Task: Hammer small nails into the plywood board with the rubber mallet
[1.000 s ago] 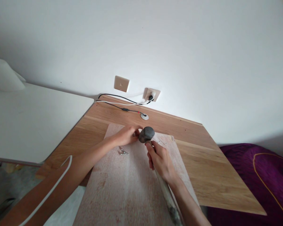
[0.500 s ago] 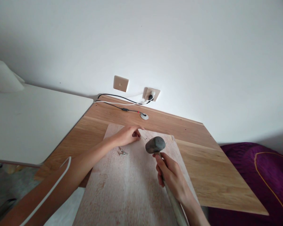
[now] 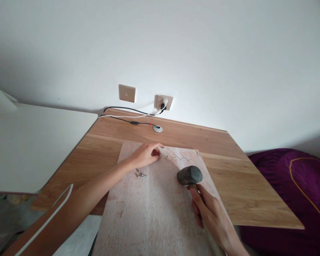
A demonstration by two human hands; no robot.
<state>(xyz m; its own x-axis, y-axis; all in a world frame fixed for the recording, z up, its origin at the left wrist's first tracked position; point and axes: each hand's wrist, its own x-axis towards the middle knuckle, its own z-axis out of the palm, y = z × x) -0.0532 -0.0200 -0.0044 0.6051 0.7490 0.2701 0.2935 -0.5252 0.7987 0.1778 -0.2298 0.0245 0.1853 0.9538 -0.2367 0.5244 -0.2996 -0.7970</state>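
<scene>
Mallet (image 3: 190, 175) drawn back in right hand (image 3: 212, 213) (left hand (image 3: 145, 155): hold unclear), board (image 3: 144, 213), desk (image 3: 248, 190), wall (image 3: 208, 57)

The wooden tabletop (image 3: 256, 199) bears a pale board (image 3: 146, 213) overhanging the front edge; a black cable (image 3: 134, 123) lies near the back left corner
</scene>
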